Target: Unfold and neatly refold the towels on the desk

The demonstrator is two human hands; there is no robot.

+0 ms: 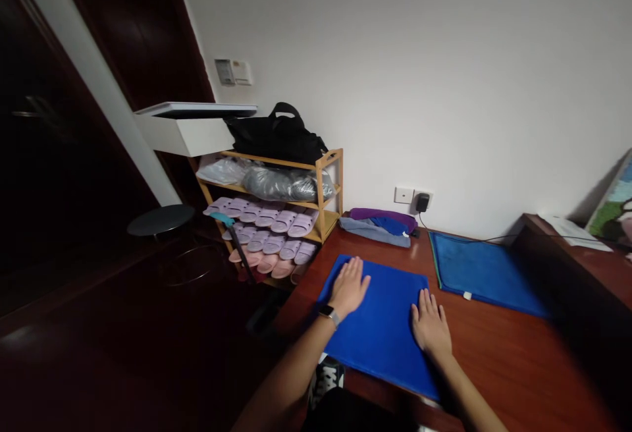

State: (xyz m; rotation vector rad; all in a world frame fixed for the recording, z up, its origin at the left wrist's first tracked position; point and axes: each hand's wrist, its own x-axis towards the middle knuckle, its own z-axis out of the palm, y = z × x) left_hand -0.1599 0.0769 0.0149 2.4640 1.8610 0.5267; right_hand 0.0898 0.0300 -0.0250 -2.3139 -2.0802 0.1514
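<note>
A bright blue cloth lies flat and squared on the brown wooden table, close to its front edge. My left hand rests palm down on the cloth's left part, fingers stretched out; a watch is on that wrist. On the right edge of the cloth my right hand also lies flat, its fingers extended and slightly spread. Neither hand grips anything. A darker blue cloth with a green edge lies spread out to the right, a small white tag on its near side.
Folded purple, blue and grey cloths lie at the wall beneath a socket with a black plug. Left of the table stands a wooden rack with slippers, plastic-wrapped items and a black bag. A round stool stands farther left.
</note>
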